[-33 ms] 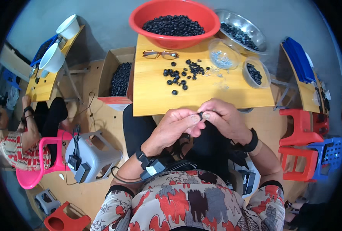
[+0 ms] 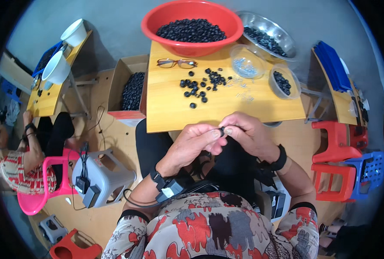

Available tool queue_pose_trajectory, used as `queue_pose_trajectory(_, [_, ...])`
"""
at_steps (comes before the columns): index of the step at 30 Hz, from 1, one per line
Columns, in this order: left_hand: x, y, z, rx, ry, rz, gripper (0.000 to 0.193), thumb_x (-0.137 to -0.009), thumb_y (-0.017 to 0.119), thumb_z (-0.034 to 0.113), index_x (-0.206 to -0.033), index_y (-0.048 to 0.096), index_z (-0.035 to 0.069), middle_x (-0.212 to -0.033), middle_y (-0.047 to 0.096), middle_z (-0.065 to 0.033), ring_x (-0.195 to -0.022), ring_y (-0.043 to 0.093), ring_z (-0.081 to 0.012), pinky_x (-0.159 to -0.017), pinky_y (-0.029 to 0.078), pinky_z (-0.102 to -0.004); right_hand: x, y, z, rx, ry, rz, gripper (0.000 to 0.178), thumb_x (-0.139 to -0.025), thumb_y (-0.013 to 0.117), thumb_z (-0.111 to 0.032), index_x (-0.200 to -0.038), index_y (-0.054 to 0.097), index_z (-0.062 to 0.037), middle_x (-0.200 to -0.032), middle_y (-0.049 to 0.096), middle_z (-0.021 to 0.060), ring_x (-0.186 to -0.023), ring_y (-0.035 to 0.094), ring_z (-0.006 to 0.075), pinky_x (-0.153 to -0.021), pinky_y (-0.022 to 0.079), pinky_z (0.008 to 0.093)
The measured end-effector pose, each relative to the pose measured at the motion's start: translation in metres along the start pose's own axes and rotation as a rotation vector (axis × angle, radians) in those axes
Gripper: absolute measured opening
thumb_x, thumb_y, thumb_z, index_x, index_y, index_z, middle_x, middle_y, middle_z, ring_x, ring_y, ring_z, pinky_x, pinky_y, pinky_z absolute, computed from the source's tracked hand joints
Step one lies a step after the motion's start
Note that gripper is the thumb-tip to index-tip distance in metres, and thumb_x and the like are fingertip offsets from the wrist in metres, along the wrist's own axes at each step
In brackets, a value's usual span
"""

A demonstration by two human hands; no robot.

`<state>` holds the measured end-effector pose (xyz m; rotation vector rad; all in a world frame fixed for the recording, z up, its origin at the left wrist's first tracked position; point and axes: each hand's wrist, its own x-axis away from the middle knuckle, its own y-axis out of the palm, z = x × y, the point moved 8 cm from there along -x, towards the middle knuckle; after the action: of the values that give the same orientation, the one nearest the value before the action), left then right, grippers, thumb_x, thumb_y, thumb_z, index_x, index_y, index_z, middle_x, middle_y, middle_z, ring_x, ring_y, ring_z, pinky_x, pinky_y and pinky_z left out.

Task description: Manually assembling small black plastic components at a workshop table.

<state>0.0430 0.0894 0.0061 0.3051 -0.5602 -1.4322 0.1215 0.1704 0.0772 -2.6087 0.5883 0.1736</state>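
In front of the table's near edge, my left hand [image 2: 197,140] and my right hand [image 2: 249,134] meet with their fingertips pinched together. Between them is a small black part [image 2: 221,131], mostly covered by the thumbs and fingers. On the table [image 2: 174,118] ahead lie loose black round pieces [image 2: 193,88] and a cluster of smaller black pieces [image 2: 218,79]. Thin silvery pins [image 2: 245,93] are scattered to their right. A clear round tub [image 2: 247,64] holds more pins, and a second clear tub [image 2: 282,82] holds black pieces.
A red basin [image 2: 192,47] full of black pieces and a metal bowl [image 2: 287,39] stand at the back. Eyeglasses [image 2: 177,64] lie near the left edge. A cardboard box [image 2: 116,84] of black pieces, a grey stool [image 2: 99,177] and a seated person [image 2: 30,159] are left; red stools [image 2: 334,142] right.
The whole scene has shifted slightly left in the picture. Both hands stay pinched together around the small black part, with hardly any movement between them.
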Motion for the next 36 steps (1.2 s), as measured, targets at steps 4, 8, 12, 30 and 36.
queue_pose_trajectory(4, [-0.006,-0.015,-0.012,-0.007,-0.013,0.073,0.025,-0.093,0.054,0.021,-0.098,0.063,-0.002,-0.086,0.066,-0.0086,-0.067,0.063,-0.0103,-0.064,0.053,-0.0222,0.004,-0.02,0.032,0.012,0.135,0.044,0.012,-0.088,0.054,-0.007,-0.095,0.06,-0.0003,-0.083,0.061,0.0069,-0.076,0.057,0.014,-0.071,0.046,0.0265])
queue_pose_trajectory(8, [-0.009,-0.022,-0.02,-0.024,-0.032,0.086,0.024,-0.093,0.054,0.02,-0.098,0.064,-0.001,-0.085,0.067,-0.0077,-0.067,0.063,-0.0103,-0.064,0.053,-0.0223,0.008,-0.097,0.07,0.246,0.169,0.369,0.013,-0.09,0.053,-0.009,-0.096,0.06,0.0001,-0.086,0.063,0.0064,-0.079,0.057,0.0125,-0.073,0.046,0.0257])
queue_pose_trajectory(12, [-0.011,-0.02,-0.02,0.002,-0.022,0.066,0.023,-0.093,0.054,0.019,-0.098,0.064,-0.001,-0.084,0.067,-0.0076,-0.066,0.063,-0.01,-0.064,0.053,-0.0221,0.015,-0.18,0.099,0.456,0.13,0.583,0.014,-0.089,0.054,-0.01,-0.098,0.06,-0.0002,-0.085,0.062,0.0086,-0.08,0.058,0.0147,-0.074,0.046,0.0274])
queue_pose_trajectory(30, [-0.013,-0.023,-0.026,-0.104,-0.071,0.029,0.022,-0.091,0.058,0.022,-0.082,0.064,0.004,-0.071,0.062,-0.0016,-0.058,0.056,-0.0057,-0.056,0.046,-0.017,-0.043,-0.027,0.072,0.663,-0.045,0.099,0.009,-0.081,0.062,-0.015,-0.087,0.063,-0.0074,-0.08,0.061,0.0097,-0.074,0.061,0.0293,-0.065,0.049,0.0365])
queue_pose_trajectory(36, [-0.013,-0.019,-0.023,-0.188,-0.058,0.001,0.024,-0.092,0.057,0.024,-0.078,0.063,0.005,-0.068,0.061,0.0009,-0.057,0.054,-0.0046,-0.055,0.044,-0.017,-0.068,0.012,0.067,0.57,-0.019,0.014,0.015,-0.08,0.064,-0.017,-0.092,0.063,-0.0087,-0.083,0.061,0.0091,-0.075,0.061,0.0289,-0.064,0.049,0.0366])
